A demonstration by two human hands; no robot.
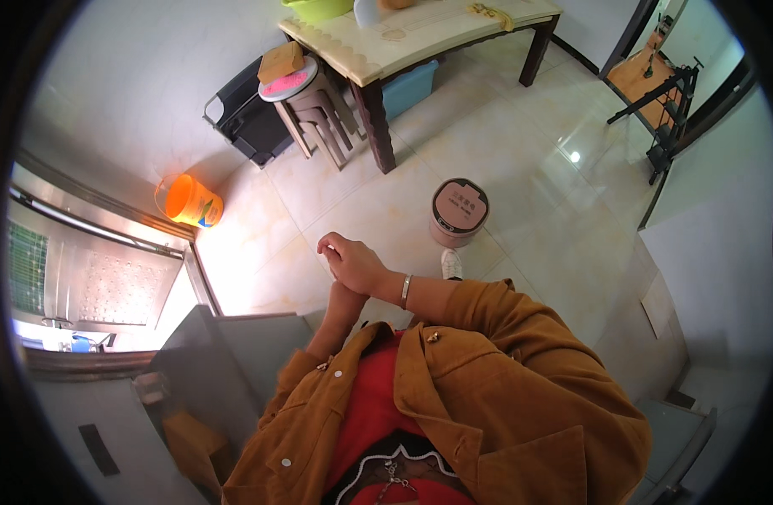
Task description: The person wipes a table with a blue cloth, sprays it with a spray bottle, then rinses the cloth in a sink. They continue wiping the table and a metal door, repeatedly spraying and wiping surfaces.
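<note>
My right hand (356, 264), with a metal bracelet (406, 291) at its wrist, lies across my left wrist (348, 300) in front of my body. Its fingers are bent, and no object shows in them. Most of my left hand is hidden behind the right one. Both arms wear the rolled sleeves of a brown jacket (525, 341). On the tiled floor beyond my hands stands a pink lidded bin (460, 211) with a dark lid rim and writing on top. The toe of a white shoe (451, 264) points at its base.
A cream-topped table (424, 44) holds a green basin (318, 9) and yellow gloves (494, 15). Beside it are stacked stools (317, 113) and a folded black chair (254, 129). A blue tub (410, 89) sits underneath. An orange bucket (194, 202) stands near the doorway; a black folding frame (667, 120) stands right.
</note>
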